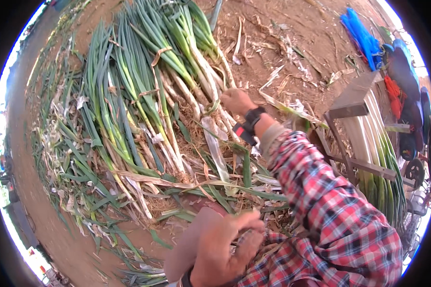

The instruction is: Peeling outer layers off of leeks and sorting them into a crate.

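Observation:
A heap of long green onions (129, 95) lies on the soil, leaves pointing away and roots toward me. My right hand (238, 101), with a black band at the wrist, reaches to the white stalks at the heap's right side. Its fingers are closed around a green onion stalk (223, 115), though the fingertips are partly hidden. Low in the middle, my left hand (230, 248) hangs in front of my body. Its fingers are bent, with the thumb apart from them, and I see nothing between them.
Stripped leaves and dry peelings (81, 201) litter the ground on the left and around the heap. To the right, a metal-framed rack (352, 103) holds cleaned green onions (368, 143). Beyond it lie a blue plastic bundle (361, 36) and red netting (394, 95).

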The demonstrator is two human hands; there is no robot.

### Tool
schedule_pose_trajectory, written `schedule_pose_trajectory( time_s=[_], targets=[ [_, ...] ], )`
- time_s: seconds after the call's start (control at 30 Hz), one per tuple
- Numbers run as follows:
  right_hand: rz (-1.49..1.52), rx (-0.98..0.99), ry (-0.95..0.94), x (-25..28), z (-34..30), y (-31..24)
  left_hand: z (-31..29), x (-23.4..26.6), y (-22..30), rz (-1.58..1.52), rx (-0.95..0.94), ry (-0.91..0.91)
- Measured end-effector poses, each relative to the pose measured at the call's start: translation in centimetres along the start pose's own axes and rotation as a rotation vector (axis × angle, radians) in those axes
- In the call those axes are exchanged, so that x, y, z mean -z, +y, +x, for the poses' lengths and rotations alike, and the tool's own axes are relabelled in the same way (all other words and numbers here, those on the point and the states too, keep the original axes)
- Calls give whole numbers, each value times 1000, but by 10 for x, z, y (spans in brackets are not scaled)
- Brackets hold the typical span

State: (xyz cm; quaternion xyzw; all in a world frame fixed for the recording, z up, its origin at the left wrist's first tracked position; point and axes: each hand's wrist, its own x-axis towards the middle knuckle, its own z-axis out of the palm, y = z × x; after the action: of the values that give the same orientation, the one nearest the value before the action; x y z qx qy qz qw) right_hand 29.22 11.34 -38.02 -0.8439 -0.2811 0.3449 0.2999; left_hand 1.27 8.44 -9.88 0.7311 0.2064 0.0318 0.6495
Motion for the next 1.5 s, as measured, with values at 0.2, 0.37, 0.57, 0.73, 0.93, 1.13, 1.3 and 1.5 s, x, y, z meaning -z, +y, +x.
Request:
schedule_pose_trajectory(
  time_s=[0.2, 0.37, 0.57, 0.73, 0.93, 1.13, 1.3, 1.5],
  targets=[
    [-71, -347, 126, -69, 30, -5, 12, 12, -19, -135, -181, 124],
    [-344, -174, 471, 8, 28, 30, 17, 12, -26, -157, -206, 187],
    [-94, 46, 318, -58, -20, 25, 17, 14, -22, -152, -137, 81],
    [-87, -303, 173, -80, 2, 12, 12, 7, -13, -121, -120, 79],
    [1063, -316, -376, -16, -80, -62, 4, 14, -3, -50, -62, 104],
    [886, 141, -392, 44, -260, -87, 2, 9, -11, -428, 76, 329],
    [311, 483, -230, 49, -389, -85, 1, 12, -46, -533, -54, 581],
    [95, 612, -384, 61, -450, -73, -55, 20, 51, -681, -223, 723]
  ],
)
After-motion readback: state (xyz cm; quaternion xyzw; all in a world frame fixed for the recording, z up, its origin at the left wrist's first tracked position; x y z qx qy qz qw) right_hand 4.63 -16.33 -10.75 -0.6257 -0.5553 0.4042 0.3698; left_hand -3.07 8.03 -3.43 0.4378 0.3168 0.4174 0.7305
